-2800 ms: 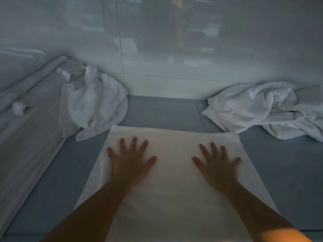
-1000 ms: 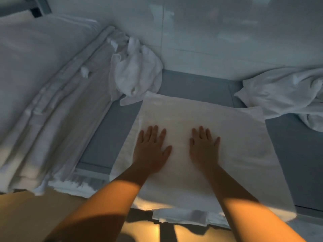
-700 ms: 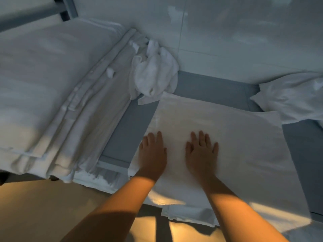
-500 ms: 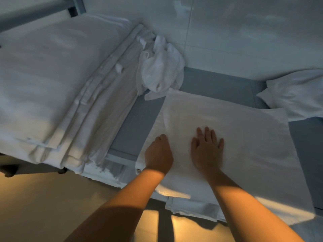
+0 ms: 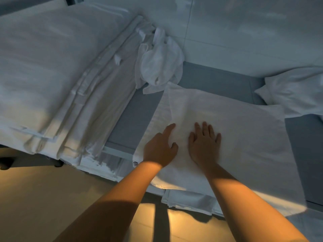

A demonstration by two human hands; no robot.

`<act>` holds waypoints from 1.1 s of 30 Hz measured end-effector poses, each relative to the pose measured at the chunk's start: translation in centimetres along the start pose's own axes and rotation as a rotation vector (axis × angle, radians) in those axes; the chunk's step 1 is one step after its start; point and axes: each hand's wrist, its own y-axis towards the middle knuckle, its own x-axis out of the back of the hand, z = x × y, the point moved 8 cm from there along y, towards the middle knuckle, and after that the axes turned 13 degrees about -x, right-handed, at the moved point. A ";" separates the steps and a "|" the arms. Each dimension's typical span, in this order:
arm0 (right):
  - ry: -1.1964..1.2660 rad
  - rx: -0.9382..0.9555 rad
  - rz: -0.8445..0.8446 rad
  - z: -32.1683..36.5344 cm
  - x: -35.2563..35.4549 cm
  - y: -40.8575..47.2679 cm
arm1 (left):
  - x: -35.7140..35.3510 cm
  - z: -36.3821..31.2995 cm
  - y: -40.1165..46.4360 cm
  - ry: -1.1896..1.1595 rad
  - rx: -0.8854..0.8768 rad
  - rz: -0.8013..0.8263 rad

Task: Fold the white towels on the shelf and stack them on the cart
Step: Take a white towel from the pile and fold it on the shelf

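A white towel [image 5: 244,137] lies spread flat on the grey shelf [image 5: 136,119], its near edge hanging over the front. My left hand [image 5: 160,148] sits on the towel's left part, forefinger stretched out, the other fingers curled into the cloth. A raised crease runs from the towel's far left corner to that fingertip. My right hand [image 5: 204,142] presses flat on the towel just beside it, fingers straight. The two hands are close together. No cart can be seen.
A crumpled white towel [image 5: 159,67] lies at the back left by the tiled wall [image 5: 244,32]. Another rumpled white pile [image 5: 295,91] sits at the back right. Folded white linen [image 5: 52,75] fills the left. More folded cloth [image 5: 188,199] shows below the shelf front, above tan floor [image 5: 43,198].
Both hands slid from wide apart to close together on the towel's left half. My left hand then curled its fingers, and a crease rose along the towel's left side.
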 end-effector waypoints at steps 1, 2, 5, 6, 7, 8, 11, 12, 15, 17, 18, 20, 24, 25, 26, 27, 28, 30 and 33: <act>0.000 -0.003 0.003 0.0 0.0 0.0 | 0.3 0.7 -0.2 0.017 0.016 0.017; -0.002 -0.004 0.005 0.0 0.0 0.0 | 0.8 1.5 -0.5 0.023 0.046 0.029; -0.005 -0.006 -0.002 0.1 0.1 0.0 | 2.4 4.3 -1.4 0.059 0.202 0.051; -0.004 -0.007 -0.003 0.1 0.1 0.0 | 2.8 5.1 -1.7 0.109 0.254 0.070; -0.002 -0.008 -0.003 0.1 0.1 0.0 | 3.2 5.7 -2.0 0.173 0.296 0.098; 0.001 -0.009 -0.002 0.1 0.1 0.0 | 3.5 5.9 -2.2 0.254 0.314 0.128; 0.004 -0.010 -0.002 0.1 0.1 0.0 | 3.9 5.7 -2.2 0.431 0.278 0.146; -0.001 -0.011 0.001 0.1 0.1 -0.1 | 3.9 5.3 -1.8 0.444 0.245 0.122; -0.013 -0.010 0.004 0.2 0.2 -0.1 | 3.0 3.9 1.0 0.317 0.154 0.049; -0.012 -0.001 -0.014 0.2 0.4 -0.2 | 1.9 3.2 3.8 0.169 0.165 0.017; -0.011 0.004 -0.024 0.3 0.6 -0.2 | 1.3 2.7 5.3 0.122 0.160 0.016; -0.020 0.004 -0.017 0.2 0.6 -0.1 | -0.1 1.8 7.8 0.077 0.139 0.028; -0.046 -0.015 -0.004 0.3 0.5 0.2 | -1.5 1.7 9.9 0.173 0.146 0.019; -0.033 -0.015 -0.052 0.6 1.2 0.7 | -1.5 1.8 9.9 0.220 0.147 -0.006; -0.022 -0.003 -0.118 0.9 1.9 1.6 | -1.5 1.8 9.9 0.257 0.137 -0.031; -0.006 0.015 -0.182 1.3 2.6 2.6 | -1.5 1.7 9.9 0.276 0.123 -0.053; 0.021 0.027 -0.203 1.6 3.0 3.6 | -1.4 1.8 10.0 0.267 0.112 -0.076; 0.028 0.049 -0.110 2.2 2.2 5.4 | -0.8 2.1 10.7 0.189 0.114 -0.136; -0.023 0.079 -0.032 2.6 -0.1 6.3 | -0.3 3.3 12.5 -0.070 0.205 -0.200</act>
